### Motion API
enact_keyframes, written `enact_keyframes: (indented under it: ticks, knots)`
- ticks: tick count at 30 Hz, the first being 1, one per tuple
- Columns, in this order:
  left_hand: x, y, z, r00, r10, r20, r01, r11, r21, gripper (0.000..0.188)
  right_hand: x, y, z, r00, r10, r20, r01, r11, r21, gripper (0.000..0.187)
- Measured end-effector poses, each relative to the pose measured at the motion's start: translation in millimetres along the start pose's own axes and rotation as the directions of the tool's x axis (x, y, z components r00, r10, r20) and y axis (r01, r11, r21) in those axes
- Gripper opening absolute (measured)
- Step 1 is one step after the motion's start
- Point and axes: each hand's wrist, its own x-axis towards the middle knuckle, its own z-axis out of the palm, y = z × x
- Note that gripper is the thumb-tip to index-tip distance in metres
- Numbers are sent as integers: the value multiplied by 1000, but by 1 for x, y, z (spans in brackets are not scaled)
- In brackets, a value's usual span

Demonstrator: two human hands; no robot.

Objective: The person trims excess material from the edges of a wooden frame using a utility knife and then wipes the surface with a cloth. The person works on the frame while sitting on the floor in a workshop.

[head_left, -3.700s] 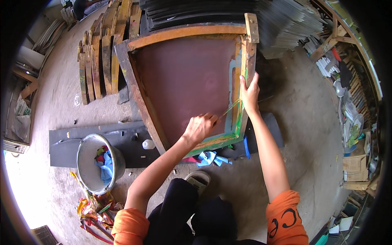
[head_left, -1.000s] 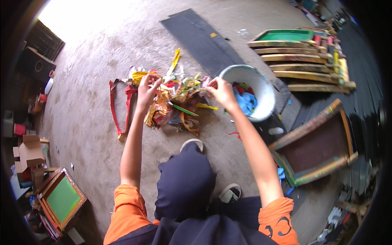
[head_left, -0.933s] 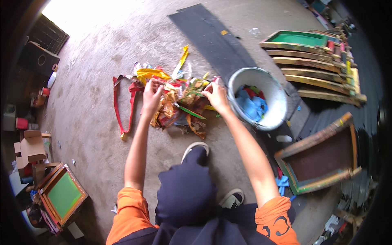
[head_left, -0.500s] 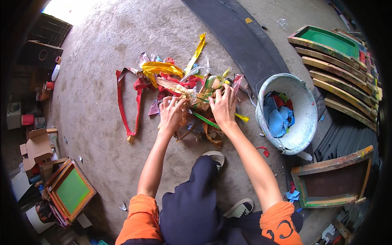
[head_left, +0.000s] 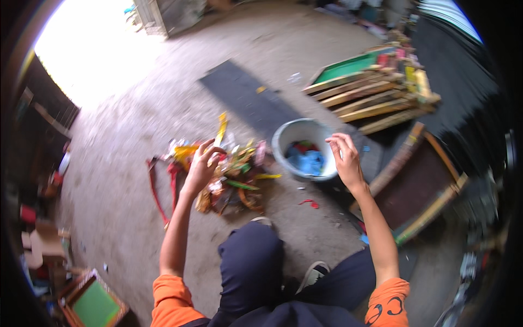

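Observation:
Both my hands are raised in the air with nothing visible in them. My left hand, its fingers loosely bent and apart, is over the left part of a tangled heap of scraps on the floor. Red, yellow, green and brown strips and crumpled clear plastic make up that heap. A long red strip trails from its left side. To the right, my right hand has its fingers stretched out beside the rim of a pale, stained bucket. Blue scraps and some red ones lie inside the bucket. The picture is slightly blurred.
A dark mat lies beyond the heap. Wooden frames are stacked at the far right, and a larger frame leans nearer. A green-panelled frame and a cardboard box stand at the left.
Both hands have lifted off the scrap heap and moved apart, the right one toward the bucket. The view has tilted up, showing more of the far floor and a bright opening.

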Motion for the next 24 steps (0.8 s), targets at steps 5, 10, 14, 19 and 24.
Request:
enact_keyframes:
  ticks: [5,10,14,19,24]
  knots:
    - [73,135,50,940,325,107,-280,911,-303,15,-80,7,-161,954,85,-286,-123,985,-120,13]
    - [101,278,153,752,589,295,-453,788,-418,14,-182,54,-296,839,135,-527,-349,877,-331,20]
    - [85,384,231,441,815,377,-645,580,-498,18,-264,100,-333,596,383,-706,-551,834,-12,23]
    - [92,470,345,442,828,346,-513,549,-660,16,-305,190,-332,471,546,-693,-627,760,172,26]
    - [108,531,449,646,614,453,-73,641,-764,18,-259,281,-380,543,499,-676,-637,769,56,35]
